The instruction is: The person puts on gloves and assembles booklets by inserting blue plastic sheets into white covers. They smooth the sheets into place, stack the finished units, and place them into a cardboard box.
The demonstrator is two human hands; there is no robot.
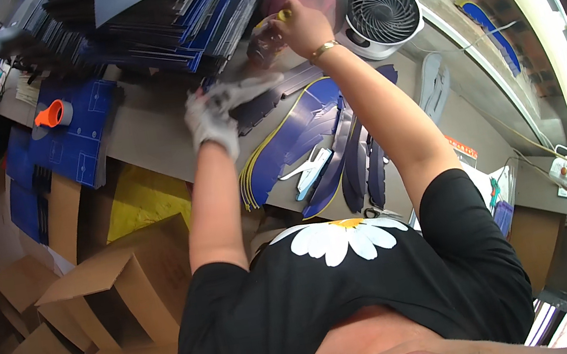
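Keeping clear bottle point(264, 45) steady in R hand's point(307, 27) grip, off far-right fan point(383, 9), prob. helps; L hand point(211, 116) blurred, can't tell its hold.

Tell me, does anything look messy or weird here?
Yes: the tall stack of thin, dark blue sheets at the picture's top looks askew, its edges jutting unevenly. Also, the left hand wears a pale fabric glove, while the right hand looks bare, an odd mismatch.

Wht fan point(382, 12) upper R, cardbd boxes point(164, 272) lower L, yellow sheet point(142, 203) nr boxes.
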